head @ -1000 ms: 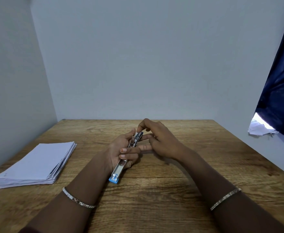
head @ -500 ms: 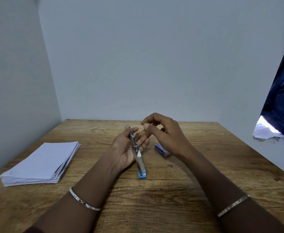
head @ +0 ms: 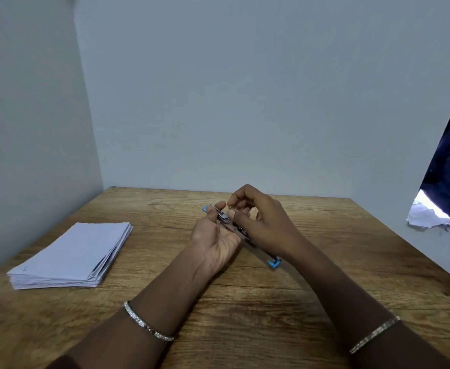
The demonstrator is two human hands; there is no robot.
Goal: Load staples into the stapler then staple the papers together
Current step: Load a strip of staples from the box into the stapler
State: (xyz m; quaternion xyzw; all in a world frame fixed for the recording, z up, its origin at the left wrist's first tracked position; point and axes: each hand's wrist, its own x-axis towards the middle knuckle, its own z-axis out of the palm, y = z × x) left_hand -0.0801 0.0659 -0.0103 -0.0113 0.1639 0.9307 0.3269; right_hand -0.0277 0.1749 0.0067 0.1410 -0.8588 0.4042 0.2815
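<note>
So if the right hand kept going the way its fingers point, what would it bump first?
Probably the stapler, lying across the left hand. The right hand has its fingers curled toward it, already close, though depth is hard to judge.

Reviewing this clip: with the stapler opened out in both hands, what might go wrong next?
The stapler is held above the table, propped in the left hand; it may slip or snap shut on the right hand fingertips pinching over its track. Any staples pinched there are too small to confirm, and might drop. The paper stack lies well aside.

Plain office-like desk nook, wooden table [head: 245,302], bare grey walls [head: 218,102], stacked papers [head: 72,257] (left side)
</note>
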